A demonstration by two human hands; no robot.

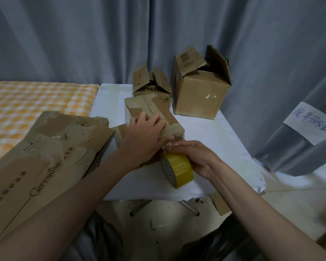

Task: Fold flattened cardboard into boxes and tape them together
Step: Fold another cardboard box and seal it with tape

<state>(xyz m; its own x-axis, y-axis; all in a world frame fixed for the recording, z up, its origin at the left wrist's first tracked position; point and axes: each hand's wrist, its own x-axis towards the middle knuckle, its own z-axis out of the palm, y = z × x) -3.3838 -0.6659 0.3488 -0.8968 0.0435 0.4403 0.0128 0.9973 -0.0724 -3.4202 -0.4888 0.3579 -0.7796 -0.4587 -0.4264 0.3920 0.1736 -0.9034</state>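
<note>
A small closed cardboard box (139,108) lies on the white table (215,136), patched with old tape. My left hand (143,136) rests on the box's near top, fingers spread over it. My right hand (194,157) grips a yellow roll of tape (179,168) just in front of the box, and a clear strip of tape (169,145) runs from the roll up to the box's near end between my two hands.
A stack of flattened cardboard (45,159) lies at the left, partly over a yellow checked cloth (26,98). Two folded boxes with open flaps, a small one (149,81) and a taller one (199,91), stand at the table's back. Grey curtains hang behind.
</note>
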